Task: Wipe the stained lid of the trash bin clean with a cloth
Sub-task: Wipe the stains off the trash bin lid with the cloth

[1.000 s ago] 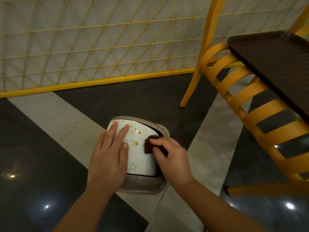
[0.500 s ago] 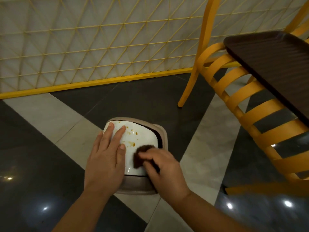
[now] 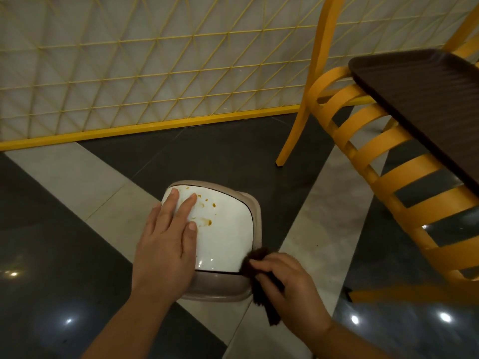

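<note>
Floor (image 3: 233,151): glossy dark tiles crossed by pale diagonal bands, with spots of reflected light at lower left and lower right. Screen (image 3: 155,60) at rear: pale panels behind a yellow triangular lattice, with a yellow rail along its base where it meets the floor. Chair (image 3: 375,156) at right: yellow-orange, curved slats, one leg planted on a dark tile near the screen. Tray (image 3: 425,99): dark brown, ribbed surface, raised rim, sits over the chair slats at upper right, running out of view at the right edge.

White lid (image 3: 225,237) with orange-brown stains (image 3: 207,222), taupe bin rim (image 3: 220,286), dark brown cloth (image 3: 261,283), yellow chair (image 3: 383,151)
</note>
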Action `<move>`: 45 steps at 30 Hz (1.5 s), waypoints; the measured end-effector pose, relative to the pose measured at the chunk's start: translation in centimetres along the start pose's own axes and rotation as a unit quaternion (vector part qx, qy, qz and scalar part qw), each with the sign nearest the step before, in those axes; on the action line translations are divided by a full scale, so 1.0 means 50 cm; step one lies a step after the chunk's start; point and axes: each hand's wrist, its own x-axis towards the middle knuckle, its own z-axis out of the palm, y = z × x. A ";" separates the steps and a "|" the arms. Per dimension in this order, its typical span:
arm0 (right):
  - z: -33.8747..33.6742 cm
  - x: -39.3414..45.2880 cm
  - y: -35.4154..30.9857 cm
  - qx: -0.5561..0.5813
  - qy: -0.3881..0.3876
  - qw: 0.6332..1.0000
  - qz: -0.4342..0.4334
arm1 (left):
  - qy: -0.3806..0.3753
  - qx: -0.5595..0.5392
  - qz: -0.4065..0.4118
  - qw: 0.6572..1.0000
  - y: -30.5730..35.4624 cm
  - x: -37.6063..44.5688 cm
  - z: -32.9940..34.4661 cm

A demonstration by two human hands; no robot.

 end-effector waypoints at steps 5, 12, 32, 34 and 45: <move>0.002 0.096 0.032 -0.001 0.068 0.996 0.064 | -0.003 0.010 0.006 1.000 -0.005 -0.002 0.003; 0.032 0.119 -0.004 0.067 0.125 0.982 0.124 | 0.002 0.013 -0.001 1.000 -0.005 -0.002 0.004; 0.051 0.052 0.000 0.079 0.087 0.979 0.165 | 0.008 0.007 -0.005 1.000 -0.001 0.001 0.009; 0.045 0.084 0.005 0.066 0.097 0.982 0.149 | 0.005 0.012 -0.003 1.000 -0.003 0.000 0.009; 0.064 0.282 -0.065 0.123 0.056 0.989 0.068 | 0.000 0.023 -0.013 1.000 -0.001 0.000 0.009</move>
